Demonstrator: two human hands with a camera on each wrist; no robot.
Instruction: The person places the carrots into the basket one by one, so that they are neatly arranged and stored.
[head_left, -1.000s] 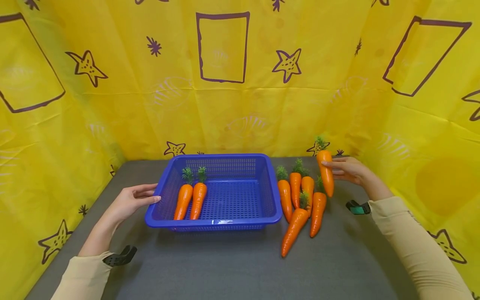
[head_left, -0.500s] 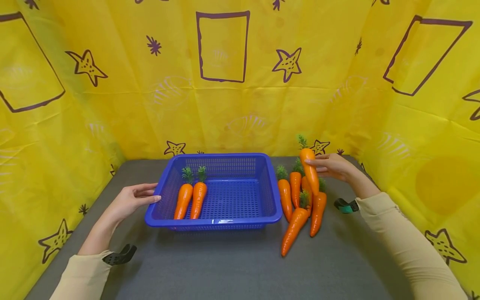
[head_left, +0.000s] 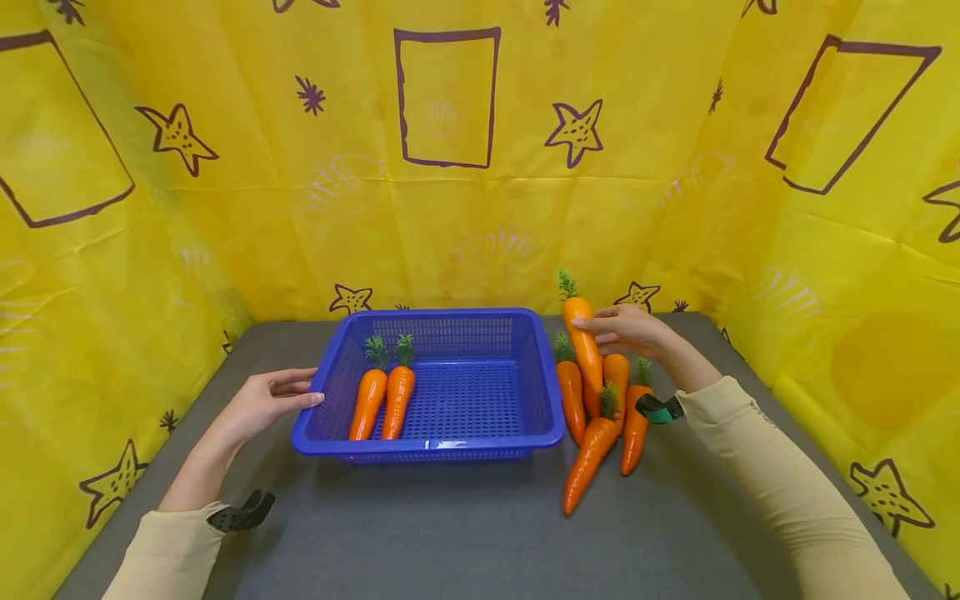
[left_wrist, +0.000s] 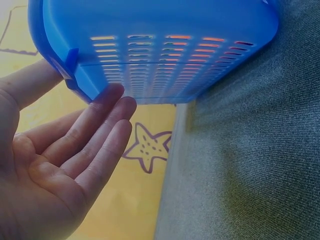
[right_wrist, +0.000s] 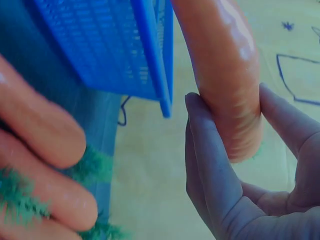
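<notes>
My right hand (head_left: 630,332) pinches a glossy orange carrot (head_left: 582,346) between thumb and fingers. The carrot is raised, green top up and tip down, just right of the blue basket (head_left: 480,444). In the right wrist view, thumb and fingers press opposite sides of the carrot (right_wrist: 230,85) near its thick end. At the basket's left side, my left hand (head_left: 258,408) holds the rim, thumb over it and fingers against the outer wall (left_wrist: 165,75). Inside the basket, two carrots, a left one (head_left: 367,404) and a right one (head_left: 398,402), lie side by side at the left.
Several carrots lie grouped on the grey table (head_left: 450,525) right of the basket, the nearest carrot (head_left: 588,467) slanting toward the front. A yellow patterned curtain (head_left: 465,233) surrounds the table at the back and sides.
My right hand has carried the carrot leftward over the group, from its far right side to near the basket's right rim. The left hand and the basket stay put.
</notes>
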